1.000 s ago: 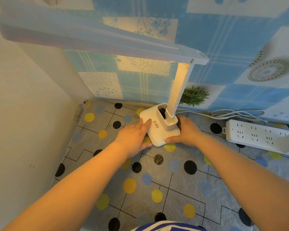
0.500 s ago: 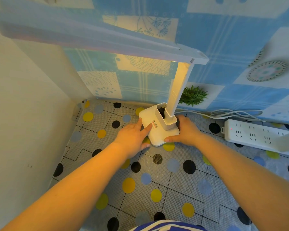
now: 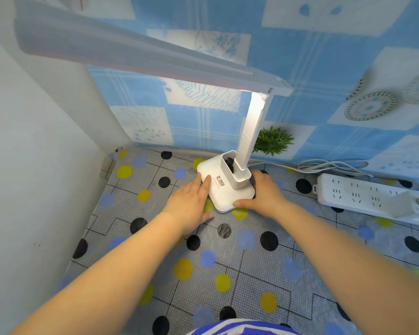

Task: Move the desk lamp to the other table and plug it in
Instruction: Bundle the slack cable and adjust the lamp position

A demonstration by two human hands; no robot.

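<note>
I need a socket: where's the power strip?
The white power strip lies on the table's right side by the blue wall, right of the desk lamp.

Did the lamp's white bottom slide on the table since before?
No. The lamp base sits by the same yellow dot, between both hands.

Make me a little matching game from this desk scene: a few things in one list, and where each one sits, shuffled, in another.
Things:
1. desk lamp
2. power strip
3. small green plant
4. left hand

Places:
A. against the blue wall, behind the lamp's post
B. between the two hands, on the dotted tablecloth
C. at the table's right side, with a white adapter plugged into it
D. fingers straight, on the left edge of the lamp's base

Pairs: 1-B, 2-C, 3-A, 4-D
</note>
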